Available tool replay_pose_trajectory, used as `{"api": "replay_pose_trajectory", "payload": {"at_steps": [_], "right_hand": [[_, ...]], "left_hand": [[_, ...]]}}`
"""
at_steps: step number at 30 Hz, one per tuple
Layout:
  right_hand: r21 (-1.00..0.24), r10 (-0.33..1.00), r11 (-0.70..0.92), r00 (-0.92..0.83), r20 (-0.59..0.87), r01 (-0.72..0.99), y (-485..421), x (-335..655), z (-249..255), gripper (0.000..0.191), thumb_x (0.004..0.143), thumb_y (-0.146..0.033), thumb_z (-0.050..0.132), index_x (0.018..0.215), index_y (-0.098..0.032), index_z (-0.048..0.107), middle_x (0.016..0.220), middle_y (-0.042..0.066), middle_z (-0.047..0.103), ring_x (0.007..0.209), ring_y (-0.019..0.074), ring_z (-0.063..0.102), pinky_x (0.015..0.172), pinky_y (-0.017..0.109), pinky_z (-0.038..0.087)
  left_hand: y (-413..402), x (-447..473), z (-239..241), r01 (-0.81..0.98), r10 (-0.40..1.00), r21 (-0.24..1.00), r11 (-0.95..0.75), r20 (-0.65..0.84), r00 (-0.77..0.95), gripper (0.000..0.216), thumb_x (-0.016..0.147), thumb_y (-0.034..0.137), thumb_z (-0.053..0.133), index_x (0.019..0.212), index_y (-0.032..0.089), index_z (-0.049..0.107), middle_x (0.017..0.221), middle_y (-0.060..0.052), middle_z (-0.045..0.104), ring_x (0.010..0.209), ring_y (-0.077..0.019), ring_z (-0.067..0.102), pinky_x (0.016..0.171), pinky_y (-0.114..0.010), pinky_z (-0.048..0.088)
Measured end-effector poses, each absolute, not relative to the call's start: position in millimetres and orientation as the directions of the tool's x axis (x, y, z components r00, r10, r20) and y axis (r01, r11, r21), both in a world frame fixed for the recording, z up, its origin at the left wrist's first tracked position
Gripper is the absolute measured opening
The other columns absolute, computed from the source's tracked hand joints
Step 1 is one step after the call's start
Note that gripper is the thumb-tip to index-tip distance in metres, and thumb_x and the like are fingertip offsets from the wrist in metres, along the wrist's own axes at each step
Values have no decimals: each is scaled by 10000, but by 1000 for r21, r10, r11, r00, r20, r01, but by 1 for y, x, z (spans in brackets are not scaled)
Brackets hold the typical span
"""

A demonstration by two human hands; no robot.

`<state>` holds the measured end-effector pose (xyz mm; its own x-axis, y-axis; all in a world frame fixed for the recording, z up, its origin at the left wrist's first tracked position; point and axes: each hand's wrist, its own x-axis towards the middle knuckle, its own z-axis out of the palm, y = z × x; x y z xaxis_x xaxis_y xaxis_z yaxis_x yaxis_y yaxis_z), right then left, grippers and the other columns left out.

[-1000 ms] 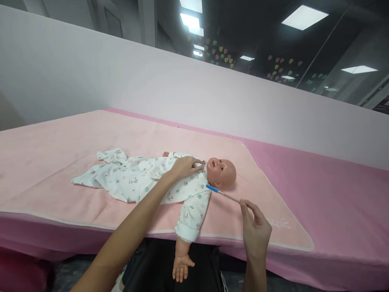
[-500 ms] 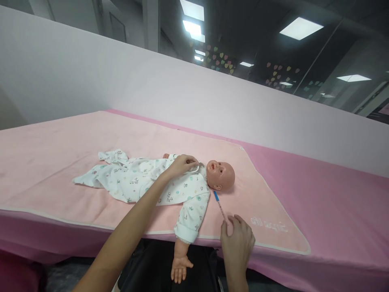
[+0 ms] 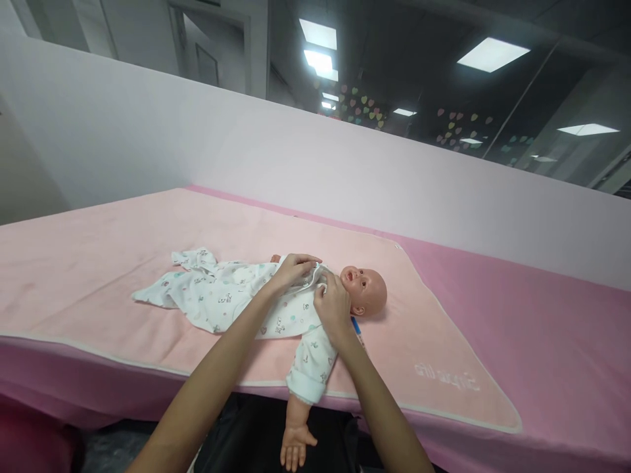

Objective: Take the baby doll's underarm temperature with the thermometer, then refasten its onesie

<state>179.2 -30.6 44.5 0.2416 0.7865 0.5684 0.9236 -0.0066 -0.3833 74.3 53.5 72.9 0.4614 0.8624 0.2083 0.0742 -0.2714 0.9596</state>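
A baby doll (image 3: pixel 367 289) lies on its back, its head to the right, dressed in a white printed romper (image 3: pixel 241 295). My left hand (image 3: pixel 294 270) pinches the romper's front edge at the chest, which stands raised. Close beside it, my right hand (image 3: pixel 333 303) has its fingers curled on the romper's collar near the doll's chin. Under my right wrist, partly hidden, lies a thin stick with a blue end and fine markings, seemingly a thermometer (image 3: pixel 357 326). The doll's near arm (image 3: pixel 298 427) hangs over the table edge, palm up.
A pale pink blanket (image 3: pixel 113 243) with a white border lies beneath the doll, over a darker pink table cover (image 3: pixel 557 328). Behind it stands a low white wall (image 3: pixel 276 157) with dark glass above. The table's front edge runs close to my lap.
My right hand has left the blue-ended stick and moved up and left to the romper's collar. My left hand stays at the chest. The view has shifted slightly.
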Motion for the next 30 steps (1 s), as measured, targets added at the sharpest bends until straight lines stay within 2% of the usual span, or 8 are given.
{"api": "replay_pose_trajectory", "payload": {"at_steps": [2,4,7,11,15,23,26,30], "right_hand": [[-513,719,119,283,635,850,-34,182,37,321,774,-143,385,1020,-173,589,938,72,629,835,173,584,708,260,458],[-619,654,218,358,667,755,-38,182,31,302,796,-176,372,996,-161,598,916,71,626,720,147,569,659,254,464],[-689,554,318,462,693,651,-39,181,24,275,853,-253,373,958,-150,605,902,83,623,622,124,533,590,249,459],[-688,515,352,483,708,634,-36,181,22,263,877,-306,397,935,-162,609,903,85,632,716,143,555,634,258,467],[-701,560,346,462,688,624,-36,182,25,260,879,-320,408,915,-159,609,846,62,627,653,124,529,603,236,455],[-665,521,410,438,733,625,-32,183,21,233,867,-292,442,907,-154,626,901,70,628,667,120,546,607,239,460],[-647,499,419,434,750,637,-30,185,18,215,867,-273,452,885,-161,634,860,63,638,780,149,575,667,252,467],[-666,487,406,469,737,626,-30,185,17,209,865,-271,463,876,-158,638,846,63,640,717,140,570,640,250,463]], "left_hand": [[53,74,73,107,854,943,-315,233,464,360,700,362,571,941,114,671,602,-4,560,508,-76,434,464,-202,327],[53,74,73,147,850,919,-366,265,456,354,702,374,576,932,124,677,666,-22,615,545,-90,476,492,-208,354],[52,74,73,199,823,882,-427,288,490,333,717,384,571,899,131,688,642,-21,627,516,-90,467,484,-211,342],[47,75,73,148,686,841,-521,309,659,297,739,376,570,871,146,705,715,-44,663,591,-113,524,534,-219,378],[46,76,71,66,622,875,-479,286,729,275,749,350,573,900,162,704,823,-61,686,745,-152,584,641,-236,429],[51,76,68,81,656,931,-356,187,731,354,729,412,605,893,109,685,624,-25,615,506,-81,446,462,-200,314],[47,73,73,67,631,919,-389,213,746,368,753,453,573,838,116,693,635,-21,611,538,-89,461,493,-209,334],[46,70,76,90,577,887,-452,214,788,363,720,415,626,971,159,683,762,-31,657,658,-124,528,578,-224,385]]}}
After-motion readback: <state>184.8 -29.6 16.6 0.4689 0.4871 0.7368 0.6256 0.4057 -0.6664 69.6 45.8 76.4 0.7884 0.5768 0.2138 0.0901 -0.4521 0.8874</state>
